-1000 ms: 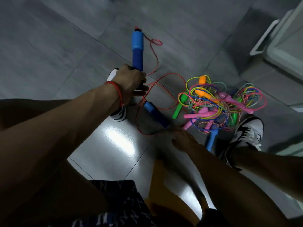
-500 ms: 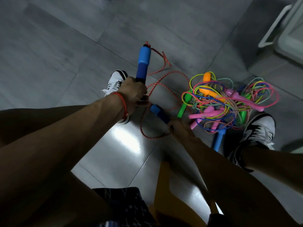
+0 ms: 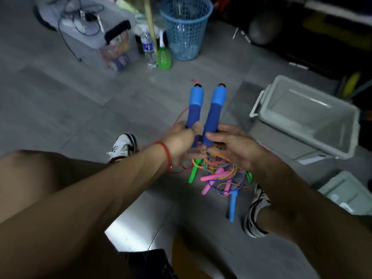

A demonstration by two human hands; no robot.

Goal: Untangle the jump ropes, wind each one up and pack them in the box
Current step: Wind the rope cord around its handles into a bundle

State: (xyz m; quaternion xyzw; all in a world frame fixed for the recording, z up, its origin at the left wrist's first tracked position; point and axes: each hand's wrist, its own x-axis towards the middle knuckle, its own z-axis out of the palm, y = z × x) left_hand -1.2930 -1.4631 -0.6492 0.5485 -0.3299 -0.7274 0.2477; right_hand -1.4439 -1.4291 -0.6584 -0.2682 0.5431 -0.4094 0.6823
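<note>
Above the tangled pile [image 3: 219,176], both blue handles [image 3: 205,113] are now standing side by side and upright — a second ago one was lying on the floor. Left hand [image 3: 181,141] is gripping the left handle's base; right hand [image 3: 231,143] is pressing the other against it, fingers mostly straight. Red cord [image 3: 179,119] is trailing down past the left wrist, seemingly free of the heap — so winding looks ready to begin. Box [image 3: 306,115] is sitting open, off to the right.

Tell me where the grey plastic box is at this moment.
In the head view the grey plastic box stands open on the floor at the right, beyond the right hand and right of the two blue handles.
</note>
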